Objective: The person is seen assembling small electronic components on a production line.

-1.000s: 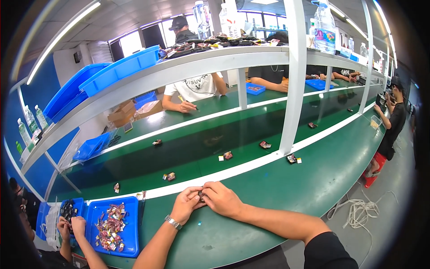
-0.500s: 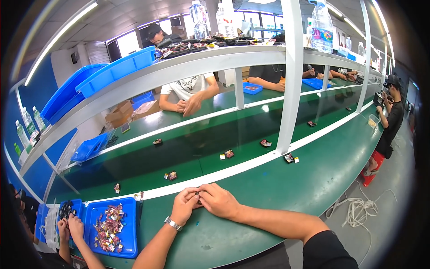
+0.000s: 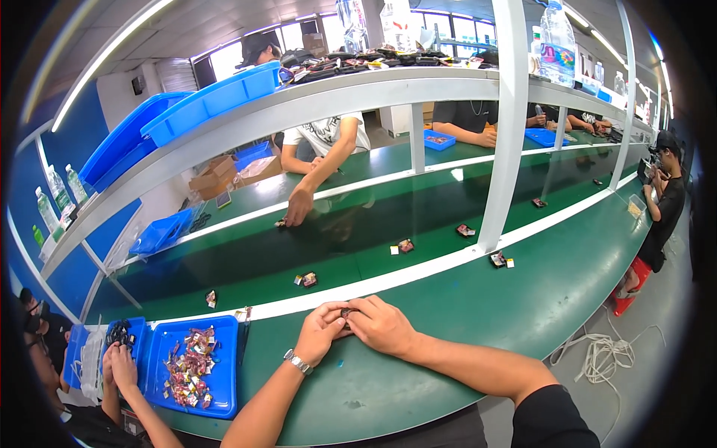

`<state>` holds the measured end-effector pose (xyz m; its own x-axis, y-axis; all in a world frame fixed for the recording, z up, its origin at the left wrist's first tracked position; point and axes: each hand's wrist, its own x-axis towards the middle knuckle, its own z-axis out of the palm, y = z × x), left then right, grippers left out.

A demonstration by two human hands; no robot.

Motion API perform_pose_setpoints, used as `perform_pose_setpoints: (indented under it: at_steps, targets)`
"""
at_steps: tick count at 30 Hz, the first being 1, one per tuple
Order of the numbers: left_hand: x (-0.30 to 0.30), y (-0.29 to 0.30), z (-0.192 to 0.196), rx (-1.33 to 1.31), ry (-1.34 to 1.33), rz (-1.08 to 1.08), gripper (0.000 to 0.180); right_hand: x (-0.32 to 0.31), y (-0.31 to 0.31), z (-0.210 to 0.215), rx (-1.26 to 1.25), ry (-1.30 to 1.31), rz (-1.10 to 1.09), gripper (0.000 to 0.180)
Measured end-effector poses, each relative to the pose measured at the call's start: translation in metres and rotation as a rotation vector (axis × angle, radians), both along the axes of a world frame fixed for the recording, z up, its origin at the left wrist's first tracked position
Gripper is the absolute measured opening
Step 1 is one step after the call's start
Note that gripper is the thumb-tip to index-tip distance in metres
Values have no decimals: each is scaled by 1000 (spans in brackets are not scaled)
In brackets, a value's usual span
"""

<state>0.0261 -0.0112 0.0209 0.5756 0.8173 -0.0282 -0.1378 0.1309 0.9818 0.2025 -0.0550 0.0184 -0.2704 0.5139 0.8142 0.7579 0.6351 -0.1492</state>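
Observation:
Above the green worktop (image 3: 418,388), my left hand (image 3: 318,340) and my right hand (image 3: 384,328) meet with fingertips pinched together. Between them sits a small dark piece (image 3: 346,315), mostly covered by fingers, so its kind cannot be made out. A metal-band watch (image 3: 298,362) is on my left wrist. Left of my left forearm lies a blue tray (image 3: 232,351) with many small reddish wired parts (image 3: 190,369) bearing white and yellow tags. Small dark units (image 3: 308,279) with tags lie spaced along the green belt (image 3: 358,261) beyond my hands.
A white post (image 3: 502,149) rises from the rail, with a tagged black unit (image 3: 498,260) at its foot. A co-worker's hands (image 3: 119,367) work at the left by a small blue bin (image 3: 134,325). Blue trays (image 3: 213,104), bottles and black devices stand on the overhead shelf.
The person across the belt has reached a hand down to a small unit on it. My view has shifted slightly; my hands stay together on the small piece.

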Motion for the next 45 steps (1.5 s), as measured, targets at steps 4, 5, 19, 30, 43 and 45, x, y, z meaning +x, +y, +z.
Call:
perform_pose_setpoints:
  at_steps: [4, 5, 19, 30, 43, 45]
  targets:
    - [-1, 1, -2, -9, -9, -3, 28, 0, 0, 0, 6, -8, -3, 14]
    - [-2, 2, -2, -16, -20, -8, 28, 0, 0, 0, 0, -11, -12, 14]
    - [2, 2, -3, -15, -10, -5, 28, 2, 1, -3, 2, -44, -39, 14]
    - [0, -1, -5, 13, -41, 51, 27, -3, 3, -10, -30, -66, -33, 18]
    - [2, 6, -13, 41, 24, 93, 25, -4, 10, -16, 52, -158, -78, 21]
    - [5, 8, -14, 29, 19, 74, 26, -1, 11, -18, 43, -141, -86, 21]
